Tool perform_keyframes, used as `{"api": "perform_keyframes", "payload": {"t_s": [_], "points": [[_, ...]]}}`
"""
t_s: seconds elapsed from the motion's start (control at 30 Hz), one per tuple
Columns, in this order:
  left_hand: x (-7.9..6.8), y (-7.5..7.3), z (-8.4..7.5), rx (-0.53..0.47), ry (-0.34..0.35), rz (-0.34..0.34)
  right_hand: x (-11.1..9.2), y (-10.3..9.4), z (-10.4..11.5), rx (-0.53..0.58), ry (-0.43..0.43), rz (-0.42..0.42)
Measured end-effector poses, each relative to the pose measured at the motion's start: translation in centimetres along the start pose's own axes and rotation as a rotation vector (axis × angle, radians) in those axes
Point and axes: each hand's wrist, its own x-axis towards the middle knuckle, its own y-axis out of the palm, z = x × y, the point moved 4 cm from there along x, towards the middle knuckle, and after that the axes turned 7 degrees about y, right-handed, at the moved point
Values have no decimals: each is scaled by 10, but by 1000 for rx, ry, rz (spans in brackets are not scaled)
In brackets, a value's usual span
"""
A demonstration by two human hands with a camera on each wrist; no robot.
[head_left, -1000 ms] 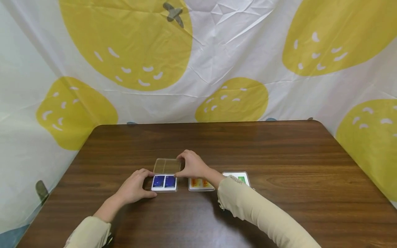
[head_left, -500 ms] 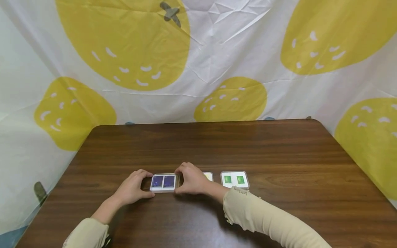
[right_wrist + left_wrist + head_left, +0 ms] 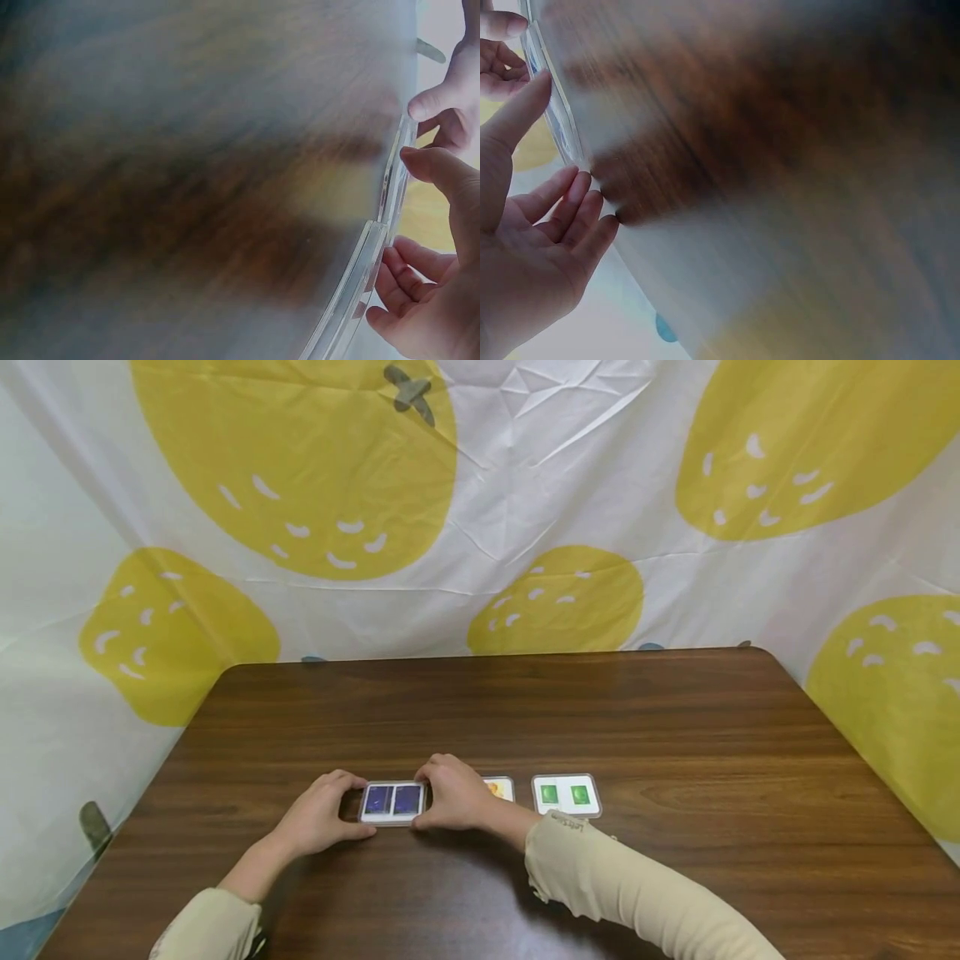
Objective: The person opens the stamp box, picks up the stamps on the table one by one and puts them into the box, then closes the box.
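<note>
A small flat clear-lidded case [image 3: 392, 802] with two dark blue squares inside lies on the table, its lid down. My left hand [image 3: 318, 814] holds its left end, thumb at the near edge and fingers at the far edge. At the right end my right hand [image 3: 453, 793] grips it likewise. In the left wrist view the case [image 3: 559, 112] shows edge-on between thumb and fingers. The right wrist view shows the thumb of my right hand [image 3: 442, 300] against the edge of this case [image 3: 395, 176].
A second case [image 3: 501, 787] with orange-yellow contents lies just right, partly behind my right hand. Further right is a third case [image 3: 567, 796] with two green squares. All lie on a brown wood-grain table [image 3: 637, 718], with a lemon-patterned cloth [image 3: 525, 510] hanging behind.
One second ago the lid stood raised, with my right hand at its right edge. It has come down onto the case. My right hand has since shifted slightly left; my left hand has stayed.
</note>
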Motion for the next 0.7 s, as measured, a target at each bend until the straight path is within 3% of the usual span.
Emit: {"api": "perform_keyframes", "payload": {"t_s": [0.7], "points": [[1, 0, -1, 41, -25, 7, 1, 0, 3, -35, 22, 30]]}}
